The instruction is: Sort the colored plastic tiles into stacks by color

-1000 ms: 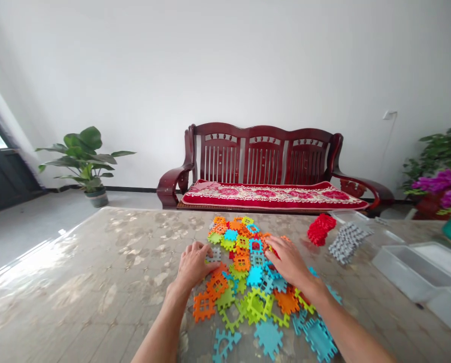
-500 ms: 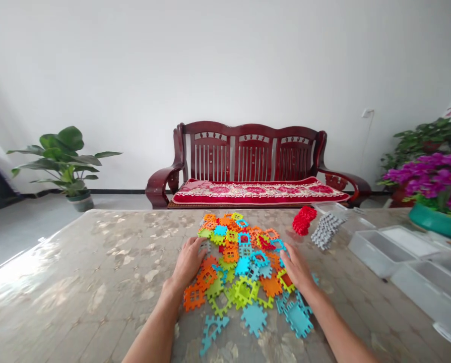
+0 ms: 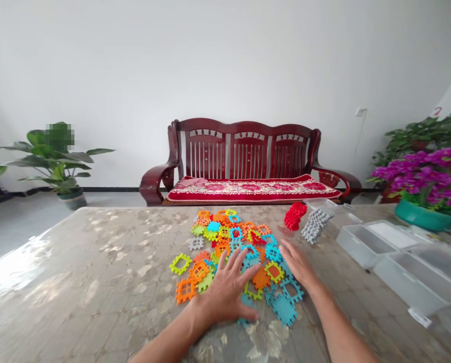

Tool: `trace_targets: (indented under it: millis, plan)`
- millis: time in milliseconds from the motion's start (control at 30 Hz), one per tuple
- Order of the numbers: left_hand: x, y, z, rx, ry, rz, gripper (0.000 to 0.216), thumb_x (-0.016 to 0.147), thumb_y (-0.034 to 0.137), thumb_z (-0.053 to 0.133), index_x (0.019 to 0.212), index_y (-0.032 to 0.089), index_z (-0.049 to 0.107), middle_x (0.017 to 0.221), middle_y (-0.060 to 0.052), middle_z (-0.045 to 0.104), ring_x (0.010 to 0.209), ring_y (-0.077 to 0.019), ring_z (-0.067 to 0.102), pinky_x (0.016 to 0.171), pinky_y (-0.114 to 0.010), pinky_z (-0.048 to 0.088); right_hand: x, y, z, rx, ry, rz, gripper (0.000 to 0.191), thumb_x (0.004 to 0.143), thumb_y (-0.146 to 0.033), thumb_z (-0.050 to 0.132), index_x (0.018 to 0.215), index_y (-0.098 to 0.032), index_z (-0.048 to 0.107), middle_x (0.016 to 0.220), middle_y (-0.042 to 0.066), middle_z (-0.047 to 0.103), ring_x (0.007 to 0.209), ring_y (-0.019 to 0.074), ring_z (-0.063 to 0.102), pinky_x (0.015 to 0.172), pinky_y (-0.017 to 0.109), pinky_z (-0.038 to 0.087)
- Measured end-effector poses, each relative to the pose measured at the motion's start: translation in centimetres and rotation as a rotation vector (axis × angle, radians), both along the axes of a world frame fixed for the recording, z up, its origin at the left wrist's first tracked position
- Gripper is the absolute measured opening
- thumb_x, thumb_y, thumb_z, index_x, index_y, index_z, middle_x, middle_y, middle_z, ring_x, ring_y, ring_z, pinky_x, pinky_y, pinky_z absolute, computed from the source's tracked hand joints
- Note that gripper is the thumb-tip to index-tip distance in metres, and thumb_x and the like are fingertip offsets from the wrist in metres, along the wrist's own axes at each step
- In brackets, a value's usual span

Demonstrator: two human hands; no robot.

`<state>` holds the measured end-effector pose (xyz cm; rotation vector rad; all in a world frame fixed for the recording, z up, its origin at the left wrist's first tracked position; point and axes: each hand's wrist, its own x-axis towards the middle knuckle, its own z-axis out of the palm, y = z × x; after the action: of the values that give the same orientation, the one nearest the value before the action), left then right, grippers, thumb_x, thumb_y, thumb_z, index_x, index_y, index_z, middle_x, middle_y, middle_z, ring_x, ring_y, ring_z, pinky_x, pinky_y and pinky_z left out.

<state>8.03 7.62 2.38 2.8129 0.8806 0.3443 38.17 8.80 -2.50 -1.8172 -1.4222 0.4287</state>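
Note:
A loose heap of notched plastic building tiles [image 3: 222, 248] in orange, lime, blue, red and grey covers the middle of the table. My left hand [image 3: 231, 285] is spread over the near part of the heap, fingers apart, and hides several tiles beneath it. A lime frame tile [image 3: 180, 263] and an orange window tile [image 3: 186, 290] lie left of it. At the heap's right edge rests my right hand [image 3: 298, 263], fingers stretched out, beside blue tiles [image 3: 273, 253]. A flat teal tile [image 3: 284, 308] lies between my forearms.
A red stack [image 3: 295, 216] and a grey stack [image 3: 317, 225] of tiles stand at the back right. Clear plastic boxes [image 3: 365, 247] sit farther right, near a teal pot [image 3: 425, 214] of purple flowers. Behind the table [image 3: 108, 272] is a wooden bench [image 3: 248, 151].
My left hand has moved from the heap's left edge to over its near middle, fingers spreading. The lime frame tile now lies apart at left. The view has shifted slightly right.

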Motion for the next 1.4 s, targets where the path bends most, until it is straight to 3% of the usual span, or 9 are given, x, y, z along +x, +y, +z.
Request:
trace_targets:
  millis: [200, 400, 467, 633, 733, 1033, 1100, 1200, 1400]
  plan:
    - [0.8, 0.5, -1.2, 0.073, 0.000, 0.043, 0.081, 0.078, 0.069, 0.062, 0.148, 0.033, 0.045, 0.163, -0.016, 0.026, 0.149, -0.0407, 0.022, 0.115, -0.069, 0.015, -3.6, 0.0, -0.2, 0.126, 0.028, 0.111, 0.058, 0.086, -0.061, 0.045, 0.121, -0.022, 0.068, 0.130, 0.012, 0.066, 0.124, 0.0298, 0.057, 0.111, 0.048, 0.039]
    - [-1.2, 2.9, 0.6, 0.142, 0.001, 0.078, 0.054, 0.090, 0.052, 0.058, 0.141, 0.035, 0.053, 0.154, -0.008, 0.046, 0.146, -0.0326, 0.032, 0.118, -0.062, 0.021, -4.2, 0.3, 0.1, 0.213, 0.254, 0.061, 0.059, 0.089, -0.064, 0.042, 0.118, -0.020, 0.069, 0.127, 0.013, 0.067, 0.122, 0.0293, 0.058, 0.108, 0.047, 0.044]
    - [-3.1, 3.9, 0.9, 0.164, -0.022, 0.200, 0.051, 0.093, 0.053, 0.052, 0.141, 0.036, 0.052, 0.154, -0.005, 0.046, 0.146, -0.0309, 0.032, 0.118, -0.060, 0.021, -3.6, 0.4, -0.1, 0.252, 0.189, 0.026, 0.059, 0.089, -0.063, 0.042, 0.118, -0.019, 0.069, 0.129, 0.014, 0.066, 0.124, 0.0298, 0.057, 0.110, 0.049, 0.041]
    - [-9.1, 7.2, -0.6, 0.086, 0.050, 0.737, 0.057, 0.097, 0.051, 0.044, 0.150, 0.030, 0.045, 0.161, -0.013, 0.034, 0.149, -0.0361, 0.026, 0.116, -0.062, 0.019, -3.4, 0.6, -1.7, 0.219, -0.034, 0.034, 0.058, 0.089, -0.060, 0.042, 0.125, -0.021, 0.065, 0.133, 0.013, 0.063, 0.128, 0.0307, 0.054, 0.114, 0.052, 0.035]
    - [-11.2, 9.0, -1.9, -0.006, 0.055, 0.887, 0.064, 0.097, 0.054, 0.038, 0.154, 0.026, 0.036, 0.160, -0.017, 0.033, 0.148, -0.0367, 0.029, 0.114, -0.060, 0.025, -4.4, 0.6, -2.1, 0.198, -0.043, 0.098, 0.056, 0.090, -0.058, 0.043, 0.126, -0.022, 0.065, 0.135, 0.012, 0.062, 0.128, 0.0296, 0.054, 0.113, 0.050, 0.037]
    - [-8.8, 10.9, -3.1, -0.081, -0.141, 0.711, 0.059, 0.097, 0.048, 0.036, 0.151, 0.023, 0.042, 0.152, -0.011, 0.048, 0.143, -0.0269, 0.040, 0.116, -0.046, 0.029, -5.3, -0.5, 0.6, 0.173, 0.206, 0.120, 0.054, 0.091, -0.061, 0.042, 0.109, -0.020, 0.073, 0.116, 0.012, 0.072, 0.114, 0.0293, 0.063, 0.106, 0.048, 0.045]
    - [-8.7, 11.2, -2.6, -0.146, -0.222, 0.694, 0.057, 0.098, 0.047, 0.031, 0.148, 0.023, 0.043, 0.146, -0.010, 0.056, 0.137, -0.0247, 0.047, 0.112, -0.041, 0.035, -5.0, -0.3, 0.8, 0.179, 0.282, 0.095, 0.056, 0.090, -0.062, 0.042, 0.107, -0.019, 0.073, 0.115, 0.013, 0.072, 0.112, 0.0297, 0.063, 0.104, 0.047, 0.046]
    - [-9.2, 12.0, -1.2, -0.177, -0.272, 0.811, 0.058, 0.099, 0.048, 0.024, 0.144, 0.020, 0.047, 0.140, -0.012, 0.059, 0.131, -0.0253, 0.054, 0.107, -0.039, 0.041, -4.0, 0.7, 0.7, 0.203, 0.333, 0.053, 0.057, 0.089, -0.063, 0.043, 0.107, -0.019, 0.073, 0.116, 0.013, 0.072, 0.114, 0.0301, 0.063, 0.104, 0.046, 0.046]
    - [-8.5, 16.4, 1.1, -0.141, -0.169, 0.884, 0.057, 0.096, 0.053, 0.029, 0.143, 0.027, 0.050, 0.145, -0.011, 0.054, 0.134, -0.0295, 0.049, 0.109, -0.046, 0.036, -2.2, 5.6, 0.1, 0.171, 0.032, 0.077, 0.053, 0.087, -0.058, 0.045, 0.119, -0.022, 0.069, 0.131, 0.011, 0.064, 0.128, 0.0290, 0.054, 0.113, 0.049, 0.037]
